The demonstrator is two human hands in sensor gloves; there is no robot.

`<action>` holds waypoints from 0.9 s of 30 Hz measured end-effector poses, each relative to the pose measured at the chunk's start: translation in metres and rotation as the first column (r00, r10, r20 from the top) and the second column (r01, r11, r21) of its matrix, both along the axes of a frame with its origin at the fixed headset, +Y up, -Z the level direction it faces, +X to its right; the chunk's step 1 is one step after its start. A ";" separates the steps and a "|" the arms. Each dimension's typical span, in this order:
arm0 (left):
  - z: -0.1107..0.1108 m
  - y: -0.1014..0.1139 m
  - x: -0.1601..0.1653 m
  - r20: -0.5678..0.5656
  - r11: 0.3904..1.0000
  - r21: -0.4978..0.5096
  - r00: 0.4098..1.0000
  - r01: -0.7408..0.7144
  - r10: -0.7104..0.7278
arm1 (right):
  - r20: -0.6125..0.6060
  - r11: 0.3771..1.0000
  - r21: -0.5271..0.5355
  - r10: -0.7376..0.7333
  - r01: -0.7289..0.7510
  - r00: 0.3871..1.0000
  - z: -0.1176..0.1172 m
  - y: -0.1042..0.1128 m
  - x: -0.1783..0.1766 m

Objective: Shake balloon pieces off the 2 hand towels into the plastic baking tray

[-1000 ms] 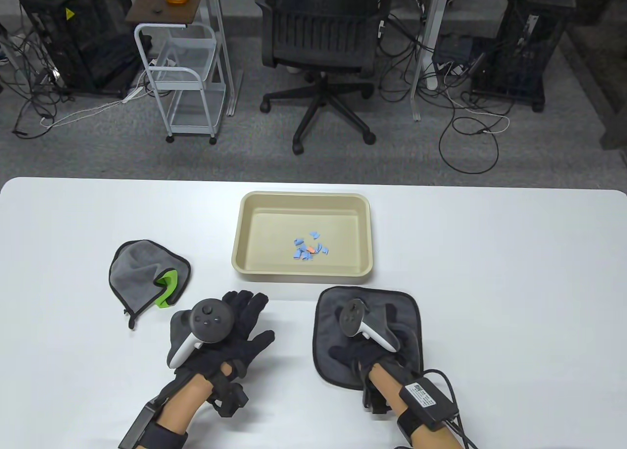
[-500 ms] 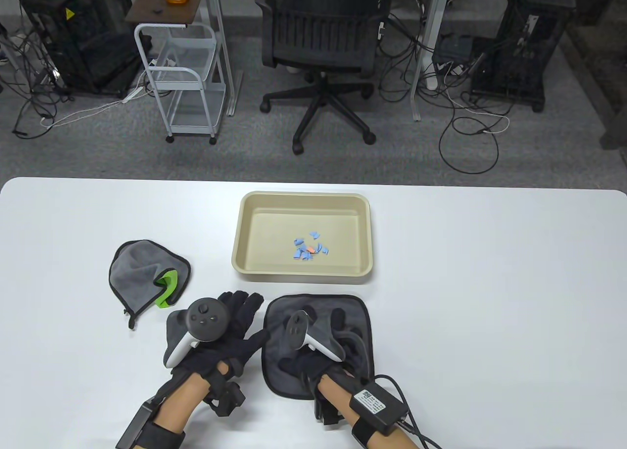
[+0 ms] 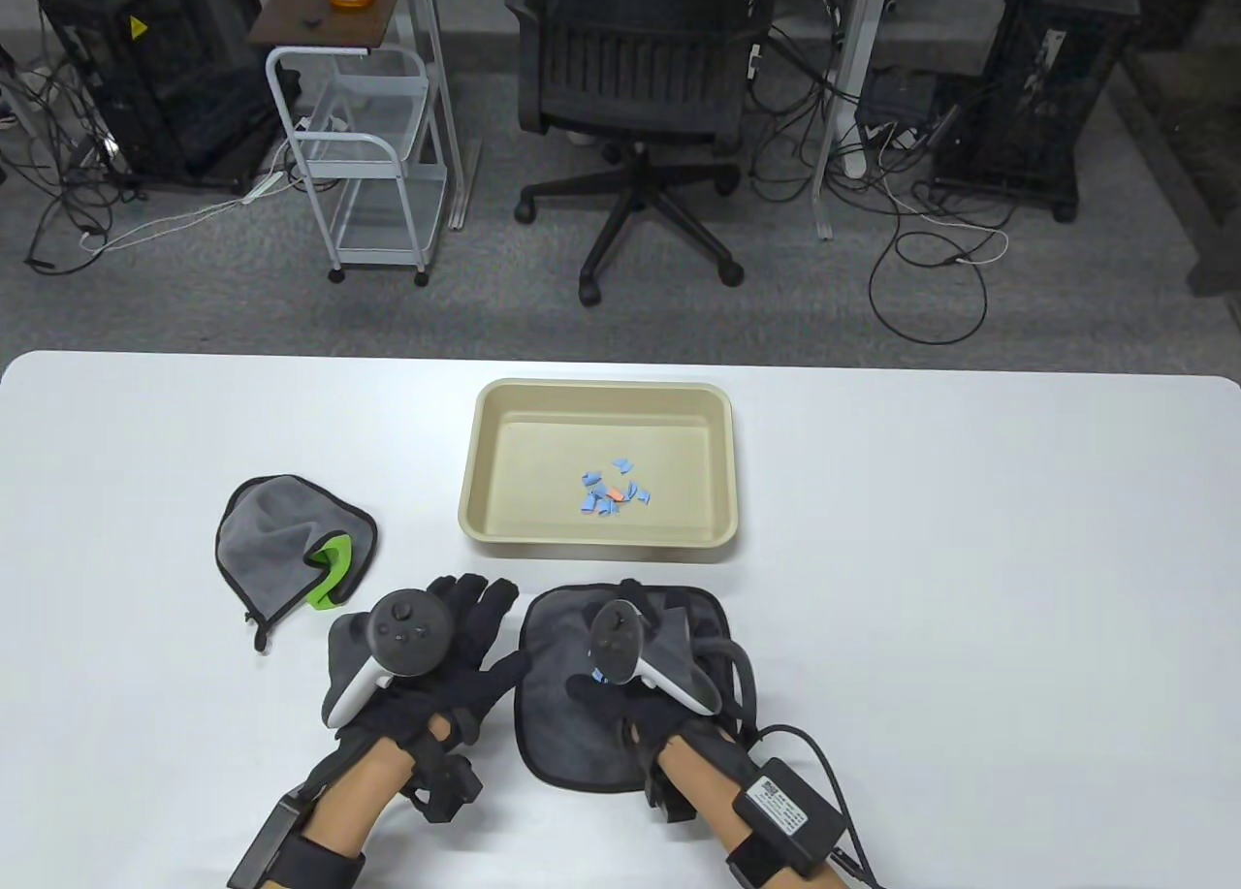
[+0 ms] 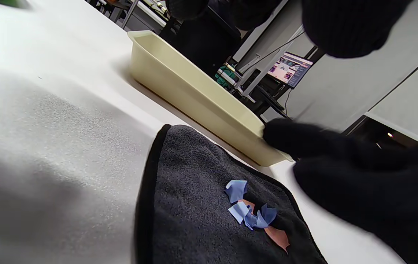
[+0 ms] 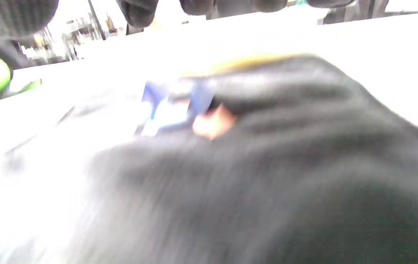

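Worktop [image 3: 970, 559]: white, lower frame.
Tray [image 3: 485, 462]: centre, holding blue pieces [image 3: 613, 492].
Crumpled towel [image 3: 281, 540]: left.
Right hand [image 3: 669, 685]: pressing flat towel [image 3: 562, 724], grip unclear.
Left hand [image 3: 446, 666]: fingers spread, alongside.

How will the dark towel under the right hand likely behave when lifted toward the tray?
The dark towel looks like soft pile cloth, so it will probably sag and fold. The balloon pieces lie loose on it and may slide off early. It is probably light enough for one hand.
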State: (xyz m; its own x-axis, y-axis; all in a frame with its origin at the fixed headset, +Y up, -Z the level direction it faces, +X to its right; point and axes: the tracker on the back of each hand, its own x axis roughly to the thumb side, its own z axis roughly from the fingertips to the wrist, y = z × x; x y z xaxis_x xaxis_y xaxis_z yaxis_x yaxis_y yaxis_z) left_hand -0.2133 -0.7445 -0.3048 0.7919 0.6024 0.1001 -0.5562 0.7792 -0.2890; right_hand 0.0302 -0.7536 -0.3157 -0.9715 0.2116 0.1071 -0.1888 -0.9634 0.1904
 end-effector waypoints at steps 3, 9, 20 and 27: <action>0.000 0.000 0.000 0.000 1.000 0.002 1.000 0.005 -0.005 | 0.072 0.989 0.121 -0.088 0.079 0.993 -0.003 0.016 0.035; -0.001 -0.002 0.000 -0.003 1.000 -0.004 1.000 0.012 -0.012 | 0.256 0.961 0.241 -0.196 0.134 0.947 -0.013 0.013 0.100; -0.001 -0.005 0.000 -0.011 1.000 -0.009 1.000 0.018 -0.018 | 0.344 0.998 -0.054 -0.011 0.031 0.939 -0.031 -0.038 0.098; -0.002 -0.006 0.001 -0.009 0.999 -0.012 0.999 0.038 -0.038 | 0.330 0.993 -0.112 0.071 -0.036 0.941 -0.034 -0.052 0.095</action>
State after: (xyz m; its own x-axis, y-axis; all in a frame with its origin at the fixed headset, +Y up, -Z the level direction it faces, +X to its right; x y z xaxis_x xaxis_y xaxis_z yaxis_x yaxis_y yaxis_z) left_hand -0.2125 -0.7508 -0.3063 0.8150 0.5731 0.0858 -0.5290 0.7962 -0.2936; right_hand 0.1253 -0.8053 -0.3494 -0.9579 0.1511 -0.2441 -0.2073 -0.9524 0.2237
